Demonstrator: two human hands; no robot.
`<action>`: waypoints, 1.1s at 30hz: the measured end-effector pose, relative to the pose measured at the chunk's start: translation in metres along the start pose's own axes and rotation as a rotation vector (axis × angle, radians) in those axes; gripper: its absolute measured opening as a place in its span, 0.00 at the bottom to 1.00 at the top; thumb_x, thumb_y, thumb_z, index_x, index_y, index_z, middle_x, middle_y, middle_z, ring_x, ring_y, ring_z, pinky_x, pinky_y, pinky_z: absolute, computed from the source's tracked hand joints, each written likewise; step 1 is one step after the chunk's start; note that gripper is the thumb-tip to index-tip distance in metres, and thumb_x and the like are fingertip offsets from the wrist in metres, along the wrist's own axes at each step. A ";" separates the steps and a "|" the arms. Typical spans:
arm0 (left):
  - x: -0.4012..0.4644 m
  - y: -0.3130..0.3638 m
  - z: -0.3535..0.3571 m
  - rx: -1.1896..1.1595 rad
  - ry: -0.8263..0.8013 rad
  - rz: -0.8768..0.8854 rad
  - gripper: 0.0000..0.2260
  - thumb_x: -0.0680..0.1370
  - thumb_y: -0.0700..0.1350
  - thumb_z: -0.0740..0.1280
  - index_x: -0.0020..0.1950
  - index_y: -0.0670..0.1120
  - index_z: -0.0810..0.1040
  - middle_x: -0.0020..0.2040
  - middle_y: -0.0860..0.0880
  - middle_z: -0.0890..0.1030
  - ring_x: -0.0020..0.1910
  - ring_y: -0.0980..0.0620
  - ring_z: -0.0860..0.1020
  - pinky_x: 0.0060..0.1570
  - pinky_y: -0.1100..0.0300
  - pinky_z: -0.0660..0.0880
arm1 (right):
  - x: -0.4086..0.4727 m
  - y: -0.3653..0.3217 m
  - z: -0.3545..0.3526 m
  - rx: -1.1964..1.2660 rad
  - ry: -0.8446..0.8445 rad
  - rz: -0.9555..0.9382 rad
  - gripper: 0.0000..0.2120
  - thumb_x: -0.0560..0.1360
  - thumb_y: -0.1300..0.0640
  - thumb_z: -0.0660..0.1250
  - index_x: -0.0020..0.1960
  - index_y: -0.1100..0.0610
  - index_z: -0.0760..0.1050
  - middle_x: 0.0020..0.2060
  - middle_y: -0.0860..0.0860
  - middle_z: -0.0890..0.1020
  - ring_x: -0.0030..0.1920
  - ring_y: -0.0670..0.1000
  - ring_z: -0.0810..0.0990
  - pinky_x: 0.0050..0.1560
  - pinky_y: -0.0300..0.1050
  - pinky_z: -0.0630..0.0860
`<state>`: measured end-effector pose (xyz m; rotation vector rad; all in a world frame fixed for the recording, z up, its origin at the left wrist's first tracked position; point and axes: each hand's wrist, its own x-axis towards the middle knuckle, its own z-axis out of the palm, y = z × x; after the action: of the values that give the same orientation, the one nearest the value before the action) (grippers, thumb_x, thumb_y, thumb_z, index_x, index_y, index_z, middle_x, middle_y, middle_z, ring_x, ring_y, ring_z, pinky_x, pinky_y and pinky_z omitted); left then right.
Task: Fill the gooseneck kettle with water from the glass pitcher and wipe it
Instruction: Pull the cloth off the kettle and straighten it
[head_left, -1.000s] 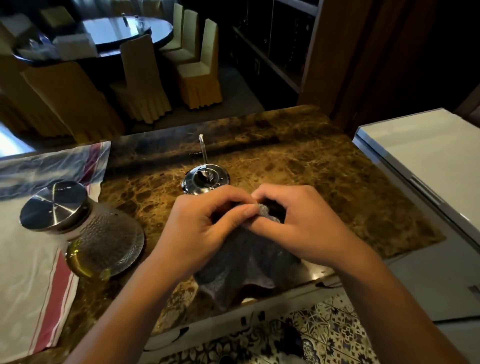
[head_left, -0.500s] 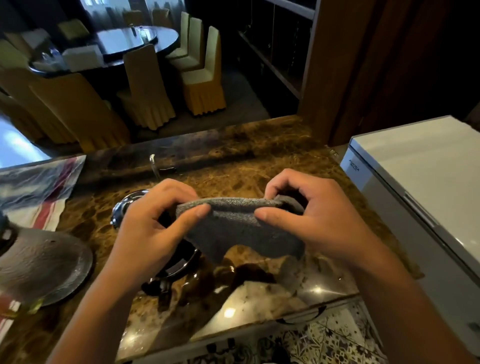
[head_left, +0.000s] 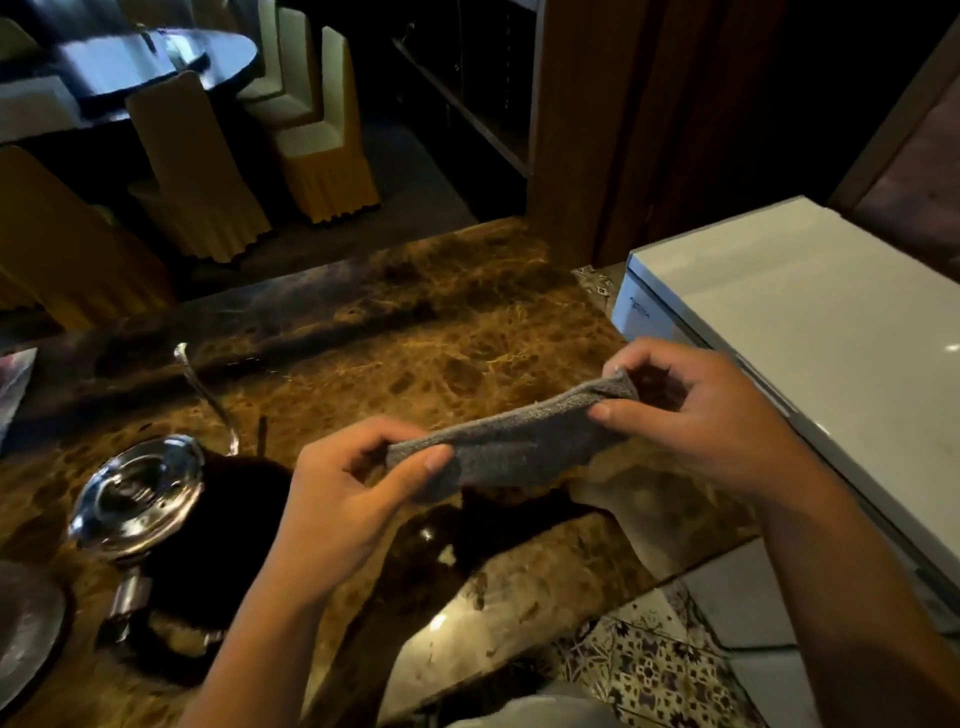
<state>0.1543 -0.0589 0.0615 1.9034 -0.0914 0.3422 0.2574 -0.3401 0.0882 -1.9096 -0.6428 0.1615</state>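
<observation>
A grey cloth (head_left: 511, 439) is stretched in the air between both hands above the brown marble counter (head_left: 441, 322). My left hand (head_left: 358, 488) pinches its left end and my right hand (head_left: 696, 415) pinches its right end, which is held higher. The gooseneck kettle (head_left: 140, 493) stands on the counter at the lower left, with a shiny steel lid, a dark body and a thin spout (head_left: 200, 384) that points away from me. The rim of the glass pitcher (head_left: 26, 629) shows at the left edge, mostly cut off.
A white appliance (head_left: 810, 332) stands just right of the counter, close to my right hand. A corner of a striped towel (head_left: 13, 379) lies at the far left. Beyond the counter are covered chairs (head_left: 197, 171) and a round table. Patterned floor tiles (head_left: 644, 670) show below.
The bunched cloth has been lifted off the counter and pulled out flat between both hands. My hands moved apart and the view swung right, so the kettle and pitcher slid left.
</observation>
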 end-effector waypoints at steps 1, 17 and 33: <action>0.003 -0.004 0.007 -0.031 -0.009 -0.006 0.04 0.74 0.44 0.74 0.40 0.53 0.84 0.39 0.57 0.86 0.37 0.61 0.83 0.37 0.72 0.77 | -0.001 0.004 -0.004 0.015 0.019 0.025 0.10 0.71 0.51 0.74 0.48 0.55 0.82 0.40 0.43 0.84 0.42 0.41 0.83 0.41 0.32 0.77; 0.128 -0.116 0.052 0.417 0.066 -0.346 0.04 0.80 0.50 0.72 0.49 0.51 0.83 0.43 0.59 0.83 0.43 0.61 0.80 0.47 0.59 0.77 | 0.156 0.153 0.006 0.002 -0.067 0.301 0.06 0.76 0.53 0.76 0.50 0.54 0.85 0.44 0.55 0.86 0.45 0.49 0.83 0.48 0.47 0.78; 0.062 -0.139 0.098 1.114 -0.120 -0.364 0.31 0.85 0.64 0.49 0.84 0.48 0.60 0.85 0.50 0.59 0.85 0.42 0.49 0.81 0.35 0.51 | 0.132 0.190 0.041 -1.009 -0.489 -0.096 0.45 0.79 0.29 0.38 0.83 0.60 0.55 0.84 0.58 0.55 0.85 0.57 0.49 0.81 0.66 0.50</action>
<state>0.2642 -0.0948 -0.0780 2.9697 0.4552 -0.0048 0.4209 -0.2956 -0.0746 -2.8246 -1.3126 0.2809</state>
